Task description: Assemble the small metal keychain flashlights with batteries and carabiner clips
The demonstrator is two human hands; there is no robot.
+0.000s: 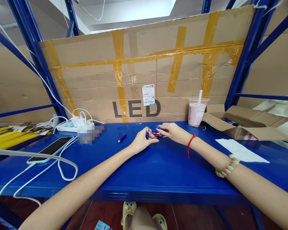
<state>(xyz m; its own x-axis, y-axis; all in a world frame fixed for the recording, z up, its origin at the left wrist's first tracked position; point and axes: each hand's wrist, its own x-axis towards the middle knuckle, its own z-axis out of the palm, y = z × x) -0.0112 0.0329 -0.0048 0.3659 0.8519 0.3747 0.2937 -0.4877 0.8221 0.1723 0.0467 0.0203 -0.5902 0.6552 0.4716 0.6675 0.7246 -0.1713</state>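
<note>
Purple cylinder [122,138] loose, left of the left hand [140,141] | its fingers grasp a blue cylinder [147,133], likely light, stiff, slick (best held mid-barrel) | red cylinders [158,134] between both hands' fingers | right hand [174,132] fingers pinch a thin blue loop [156,127], probably flexible

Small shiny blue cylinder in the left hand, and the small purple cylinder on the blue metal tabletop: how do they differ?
Support: the small shiny blue cylinder is held in the left hand; the small purple cylinder lies on the blue metal tabletop.
Pose: the blue one is nearly upright; the purple one lies slanted.
Shared: both are small and slim.
</note>
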